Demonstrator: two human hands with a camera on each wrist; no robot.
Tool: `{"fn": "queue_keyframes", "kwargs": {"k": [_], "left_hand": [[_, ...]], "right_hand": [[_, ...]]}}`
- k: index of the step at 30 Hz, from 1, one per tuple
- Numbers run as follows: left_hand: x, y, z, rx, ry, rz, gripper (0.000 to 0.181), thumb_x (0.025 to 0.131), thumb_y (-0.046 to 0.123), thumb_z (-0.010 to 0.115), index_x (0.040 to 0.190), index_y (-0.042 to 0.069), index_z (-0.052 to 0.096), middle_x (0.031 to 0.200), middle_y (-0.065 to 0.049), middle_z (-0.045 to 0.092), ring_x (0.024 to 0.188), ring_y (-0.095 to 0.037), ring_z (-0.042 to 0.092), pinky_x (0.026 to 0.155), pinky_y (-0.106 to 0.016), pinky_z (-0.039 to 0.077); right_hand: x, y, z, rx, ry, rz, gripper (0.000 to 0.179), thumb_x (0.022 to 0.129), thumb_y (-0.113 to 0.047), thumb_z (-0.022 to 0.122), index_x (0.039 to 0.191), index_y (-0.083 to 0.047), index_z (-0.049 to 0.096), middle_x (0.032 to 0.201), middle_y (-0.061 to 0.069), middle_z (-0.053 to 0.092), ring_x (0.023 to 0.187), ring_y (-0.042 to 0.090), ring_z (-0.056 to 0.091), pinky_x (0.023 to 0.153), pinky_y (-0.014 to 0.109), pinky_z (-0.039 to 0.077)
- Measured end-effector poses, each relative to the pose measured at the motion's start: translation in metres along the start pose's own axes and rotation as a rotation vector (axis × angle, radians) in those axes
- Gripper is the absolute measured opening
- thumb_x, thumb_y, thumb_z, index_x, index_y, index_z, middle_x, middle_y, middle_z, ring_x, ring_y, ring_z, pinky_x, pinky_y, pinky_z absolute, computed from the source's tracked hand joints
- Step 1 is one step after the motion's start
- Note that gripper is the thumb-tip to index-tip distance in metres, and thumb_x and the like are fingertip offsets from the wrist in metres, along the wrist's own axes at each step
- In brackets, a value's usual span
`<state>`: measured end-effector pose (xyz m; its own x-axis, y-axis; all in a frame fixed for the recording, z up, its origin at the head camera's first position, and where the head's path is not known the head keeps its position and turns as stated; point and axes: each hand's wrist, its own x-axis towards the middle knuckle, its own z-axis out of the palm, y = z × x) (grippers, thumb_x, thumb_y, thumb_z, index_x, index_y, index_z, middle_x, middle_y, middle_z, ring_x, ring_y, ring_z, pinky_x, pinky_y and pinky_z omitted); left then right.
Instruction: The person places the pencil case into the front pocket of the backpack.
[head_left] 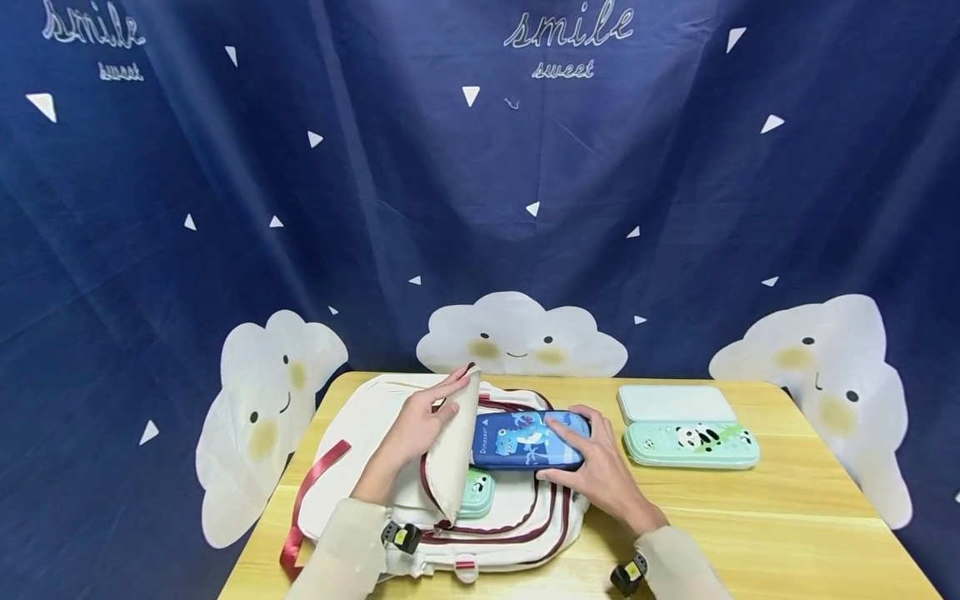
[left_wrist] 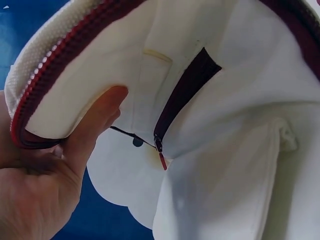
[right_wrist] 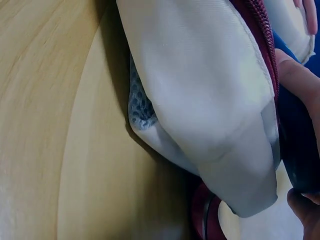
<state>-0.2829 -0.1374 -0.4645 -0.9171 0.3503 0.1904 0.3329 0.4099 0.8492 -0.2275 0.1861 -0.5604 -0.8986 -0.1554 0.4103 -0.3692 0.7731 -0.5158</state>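
Now, blue case: over the opened bag, the blue case lies between my hands, long axis running left to right; its left end reaches the flap, whether touching or tucked behind it I cannot tell.
Right hand: my right hand is the nearer one, gripping the case's right end, thumb at the near edge.
Left hand: my left hand pinches the flap's far part, holding it raised.
Small green case: the small green case shows in the bag, just on the near side of the blue one.
Panda case: the panda case sits apart, right of my right hand.
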Motion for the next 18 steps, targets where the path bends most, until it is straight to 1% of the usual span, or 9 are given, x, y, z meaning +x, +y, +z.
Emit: {"fn": "queue_keyframes", "kwargs": {"k": [4, 9, 14, 15, 18], "left_hand": [[0.0, 0.001, 0.0, -0.015, 0.003, -0.005, 0.049, 0.108, 0.002, 0.06, 0.156, 0.015, 0.061, 0.169, 0.01, 0.048, 0.163, -0.019, 0.037, 0.135, -0.045, 0.029], [-0.001, 0.001, 0.0, -0.033, 0.007, -0.002, 0.049, 0.109, 0.003, 0.059, 0.156, 0.015, 0.062, 0.17, 0.008, 0.048, 0.163, -0.018, 0.036, 0.135, -0.045, 0.028], [-0.002, 0.003, 0.001, -0.035, 0.007, 0.01, 0.05, 0.108, 0.001, 0.059, 0.156, 0.014, 0.061, 0.169, 0.009, 0.048, 0.163, -0.019, 0.037, 0.133, -0.048, 0.031], [-0.002, 0.003, 0.001, -0.036, 0.007, 0.013, 0.05, 0.108, 0.0, 0.059, 0.156, 0.013, 0.061, 0.169, 0.008, 0.048, 0.163, -0.019, 0.037, 0.133, -0.049, 0.032], [-0.002, 0.003, 0.0, -0.035, 0.01, 0.003, 0.05, 0.108, 0.001, 0.059, 0.156, 0.014, 0.061, 0.17, 0.008, 0.048, 0.163, -0.017, 0.037, 0.133, -0.046, 0.031]], "right_hand": [[0.002, -0.003, 0.001, 0.021, -0.038, 0.025, 0.091, 0.075, -0.062, 0.095, 0.155, -0.034, 0.063, 0.163, 0.012, 0.04, 0.142, 0.033, 0.04, 0.113, 0.062, 0.046], [0.004, -0.005, 0.006, 0.043, -0.053, 0.023, 0.089, 0.077, -0.065, 0.092, 0.156, -0.035, 0.062, 0.165, 0.012, 0.039, 0.144, 0.034, 0.04, 0.113, 0.063, 0.048], [0.006, -0.01, 0.012, 0.075, -0.072, 0.004, 0.085, 0.081, -0.065, 0.089, 0.156, -0.036, 0.061, 0.166, 0.016, 0.039, 0.148, 0.038, 0.04, 0.114, 0.067, 0.048], [0.006, -0.01, 0.013, 0.079, -0.078, 0.006, 0.084, 0.082, -0.065, 0.088, 0.156, -0.036, 0.062, 0.166, 0.016, 0.039, 0.148, 0.039, 0.04, 0.115, 0.068, 0.047], [0.005, -0.012, 0.013, 0.098, -0.095, 0.023, 0.081, 0.084, -0.064, 0.087, 0.156, -0.036, 0.062, 0.167, 0.015, 0.038, 0.15, 0.039, 0.038, 0.116, 0.068, 0.046]]}}
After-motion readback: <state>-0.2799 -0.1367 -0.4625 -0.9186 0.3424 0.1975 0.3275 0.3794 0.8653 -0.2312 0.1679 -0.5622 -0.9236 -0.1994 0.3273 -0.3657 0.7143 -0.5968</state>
